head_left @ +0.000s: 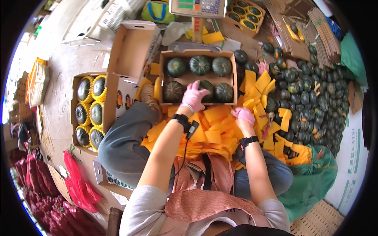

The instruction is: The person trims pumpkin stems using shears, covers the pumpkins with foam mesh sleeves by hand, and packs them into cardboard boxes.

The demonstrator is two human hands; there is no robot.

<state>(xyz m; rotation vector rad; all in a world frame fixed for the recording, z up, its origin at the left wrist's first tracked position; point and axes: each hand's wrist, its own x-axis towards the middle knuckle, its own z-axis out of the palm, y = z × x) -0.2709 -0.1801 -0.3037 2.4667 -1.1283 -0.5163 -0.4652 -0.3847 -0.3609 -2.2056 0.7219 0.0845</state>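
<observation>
A cardboard box [235,63] on the scale in front of me holds several dark green squashes [200,65] in two rows. My left hand [193,97], in a pink glove, reaches over the box's near wall with its fingers apart. It is beside the middle squash [207,89] of the near row and partly covers it; contact is hard to tell. My right hand [243,114], also gloved in pink, is low over yellow foam net sleeves [217,114] at the box's near right corner. Its fingers are curled, and whatever they may hold is hidden.
Loose squashes [307,98] are heaped at the right. At the left stands a box of sleeved squashes [82,114], near an open carton [132,49]. The scale display [199,8] rises behind the box. A green mesh sack [315,185] lies by my right knee.
</observation>
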